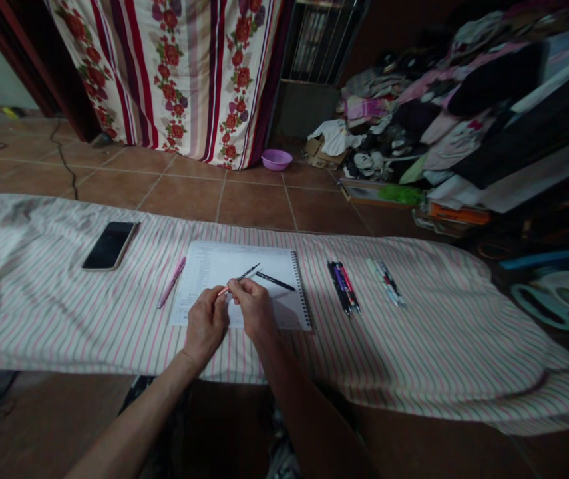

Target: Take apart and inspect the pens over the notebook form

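Observation:
Both hands meet over an open spiral notebook (284, 313). My left hand (207, 320) is closed in a pinch on the copper-pink end of a slim pen (250, 271). My right hand (253, 305) pinches the same pen farther up, and its dark pointed end sticks out past the fingers. The fingers cover the pen's middle, so I cannot tell whether it is one piece there. On the page, just beyond my right hand, lies a slim black pen piece (275, 281). A pink pen (171, 283) lies along the notebook's left side.
Right of the notebook lie several dark and coloured pens (344, 287), then a group of lighter pens (386, 283). A phone (110, 246) rests at the left on the striped cloth (434, 332). Behind are a purple basin (277, 159) and piled clothes (414, 113).

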Demonstrator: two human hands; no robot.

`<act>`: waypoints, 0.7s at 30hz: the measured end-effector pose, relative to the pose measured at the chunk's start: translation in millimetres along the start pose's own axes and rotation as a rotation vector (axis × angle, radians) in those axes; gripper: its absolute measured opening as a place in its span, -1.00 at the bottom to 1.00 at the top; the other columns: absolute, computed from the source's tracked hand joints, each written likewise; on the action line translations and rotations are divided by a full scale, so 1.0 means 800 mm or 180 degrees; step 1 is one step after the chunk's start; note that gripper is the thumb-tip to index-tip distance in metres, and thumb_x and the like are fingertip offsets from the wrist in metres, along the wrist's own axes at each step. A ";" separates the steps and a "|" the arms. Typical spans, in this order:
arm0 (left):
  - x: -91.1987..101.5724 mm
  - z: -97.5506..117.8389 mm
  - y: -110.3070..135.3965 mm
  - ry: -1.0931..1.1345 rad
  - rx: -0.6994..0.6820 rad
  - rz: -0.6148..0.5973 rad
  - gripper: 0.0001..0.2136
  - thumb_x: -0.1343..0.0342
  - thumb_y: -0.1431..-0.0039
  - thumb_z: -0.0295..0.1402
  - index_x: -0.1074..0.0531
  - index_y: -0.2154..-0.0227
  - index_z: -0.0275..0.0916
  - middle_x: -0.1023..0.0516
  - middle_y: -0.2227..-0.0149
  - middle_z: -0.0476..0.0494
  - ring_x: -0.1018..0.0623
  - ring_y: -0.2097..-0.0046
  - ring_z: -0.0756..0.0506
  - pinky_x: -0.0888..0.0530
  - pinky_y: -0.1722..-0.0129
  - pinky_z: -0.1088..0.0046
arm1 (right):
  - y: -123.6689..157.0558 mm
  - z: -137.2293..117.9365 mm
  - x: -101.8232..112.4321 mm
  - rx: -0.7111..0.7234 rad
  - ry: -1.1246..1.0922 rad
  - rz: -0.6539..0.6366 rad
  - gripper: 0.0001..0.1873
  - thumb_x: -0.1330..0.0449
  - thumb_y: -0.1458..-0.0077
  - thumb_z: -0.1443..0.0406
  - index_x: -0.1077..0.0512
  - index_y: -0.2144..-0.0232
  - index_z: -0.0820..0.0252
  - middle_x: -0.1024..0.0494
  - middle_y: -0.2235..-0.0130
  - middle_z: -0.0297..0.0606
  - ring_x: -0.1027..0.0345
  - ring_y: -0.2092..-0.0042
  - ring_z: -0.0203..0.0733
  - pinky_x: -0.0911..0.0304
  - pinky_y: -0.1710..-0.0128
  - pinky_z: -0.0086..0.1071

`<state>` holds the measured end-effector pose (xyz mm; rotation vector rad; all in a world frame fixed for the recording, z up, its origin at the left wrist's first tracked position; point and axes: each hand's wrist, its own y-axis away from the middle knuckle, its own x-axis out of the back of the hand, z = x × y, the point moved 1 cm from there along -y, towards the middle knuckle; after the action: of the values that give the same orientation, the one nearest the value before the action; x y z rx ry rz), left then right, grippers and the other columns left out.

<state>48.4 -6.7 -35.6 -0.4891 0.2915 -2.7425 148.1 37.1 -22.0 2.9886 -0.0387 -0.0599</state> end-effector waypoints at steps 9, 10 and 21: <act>-0.002 -0.003 0.000 -0.0819 -0.0256 0.0025 -0.74 0.12 -0.19 -0.28 -0.43 0.25 -0.25 -0.55 0.30 -0.22 -0.52 0.25 -0.16 -0.38 0.20 0.31 | 0.001 -0.001 -0.001 0.0009 0.0086 0.0064 -0.70 -0.17 0.13 0.14 -0.28 0.72 0.17 -0.20 0.68 -0.47 -0.07 0.57 -0.36 0.01 0.53 -0.44; -0.003 -0.004 0.000 -0.0929 -0.0290 0.0015 -0.72 0.15 -0.20 -0.27 -0.43 0.25 -0.25 -0.55 0.30 -0.21 -0.53 0.25 -0.16 -0.40 0.21 0.31 | 0.001 0.000 -0.001 0.0014 0.0093 0.0071 -0.70 -0.17 0.12 0.14 -0.29 0.71 0.18 -0.20 0.69 -0.47 -0.07 0.57 -0.36 0.01 0.53 -0.44; -0.003 -0.002 -0.003 -0.1486 -0.0258 -0.0134 -0.62 0.30 -0.24 -0.24 -0.41 0.34 -0.28 -0.56 0.35 -0.24 -0.54 0.32 -0.17 -0.41 0.30 0.30 | 0.004 -0.009 0.000 -0.0025 0.0012 0.0057 -0.72 -0.19 0.15 0.17 -0.28 0.74 0.17 -0.22 0.69 -0.48 -0.08 0.58 -0.37 -0.01 0.52 -0.45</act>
<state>49.4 -3.5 -36.9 -1.1400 0.2731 -2.5619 148.1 34.9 -14.5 2.9800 -0.0647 -0.0522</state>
